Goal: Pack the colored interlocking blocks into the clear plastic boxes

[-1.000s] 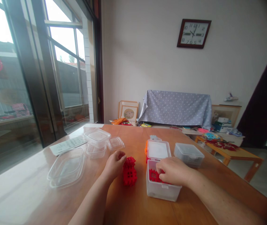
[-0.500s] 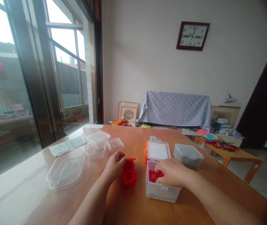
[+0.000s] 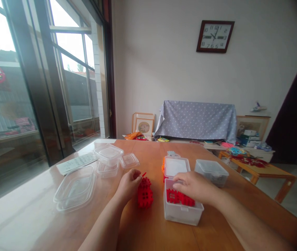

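Note:
My left hand (image 3: 130, 183) is closed, its thumb and fingers pinching a thin red interlocking block seen nearly edge-on. Just right of it on the table stands a stack of red interlocking blocks (image 3: 145, 198) with notched edges and square holes. My right hand (image 3: 194, 184) hovers over an uncovered clear plastic box (image 3: 183, 217), its fingers loosely bent and apart, the thumb mostly hidden. Below those fingers, red blocks (image 3: 181, 198) lie inside the box.
Behind the box are its raised lid (image 3: 177, 168), orange pieces (image 3: 163, 165) and a grey piece (image 3: 172, 153). A lidded clear box (image 3: 211, 172) stands to the right. Leftward lie clear tubs (image 3: 75, 188), lids (image 3: 130, 160) and a printed sheet (image 3: 77, 163).
My right hand has lifted a little off the red blocks in the box, and more of them show. The left hand has tilted its red block, whose edge now points upward.

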Demonstrator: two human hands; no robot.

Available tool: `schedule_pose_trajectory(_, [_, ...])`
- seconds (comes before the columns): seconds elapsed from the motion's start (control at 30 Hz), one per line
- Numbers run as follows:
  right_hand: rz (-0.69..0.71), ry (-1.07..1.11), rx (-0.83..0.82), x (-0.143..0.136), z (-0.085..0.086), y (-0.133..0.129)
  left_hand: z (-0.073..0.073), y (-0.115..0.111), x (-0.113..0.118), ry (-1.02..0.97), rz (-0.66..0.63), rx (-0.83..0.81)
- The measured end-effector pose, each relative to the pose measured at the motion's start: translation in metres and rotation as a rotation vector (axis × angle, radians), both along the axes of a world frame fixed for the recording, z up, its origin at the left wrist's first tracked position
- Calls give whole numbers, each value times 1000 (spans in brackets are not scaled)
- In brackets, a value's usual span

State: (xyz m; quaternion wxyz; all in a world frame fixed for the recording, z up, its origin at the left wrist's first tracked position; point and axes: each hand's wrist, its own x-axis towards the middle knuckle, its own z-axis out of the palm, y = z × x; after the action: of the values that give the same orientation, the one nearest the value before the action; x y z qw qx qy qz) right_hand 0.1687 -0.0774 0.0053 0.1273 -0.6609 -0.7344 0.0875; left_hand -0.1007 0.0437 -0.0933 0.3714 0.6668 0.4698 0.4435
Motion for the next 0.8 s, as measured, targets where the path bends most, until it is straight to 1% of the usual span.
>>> schedule_pose_trajectory(0.13, [-97, 85, 113, 14, -5, 2, -2, 2, 3, -20, 15, -11])
schedule_pose_trajectory(0.2, [-119, 107, 161, 19, -7, 2, -3, 3, 4, -23, 24, -18])
schedule_pose_trajectory(0.27, [-115, 133, 176, 22, -7, 2, -5, 4, 4, -16, 28, -22])
schedule_pose_trajectory(0.37, [-111, 166, 158, 23, -7, 0, -7, 7, 4, -1, 37, -12])
schedule_pose_trajectory(0.53, [-63, 213, 145, 21, -7, -1, -14, 14, 3, 30, 69, 62])
schedule_pose_trajectory(0.6, [-55, 215, 160, 20, -7, 1, -16, 17, 1, 72, 104, 126])
schedule_pose_trajectory(0.7, [-37, 212, 217, 17, -5, 4, -18, 21, -4, 139, 188, 234])
schedule_pose_trajectory(0.8, [-14, 230, 292, 11, -2, 9, -16, 23, -8, 92, 277, 263])
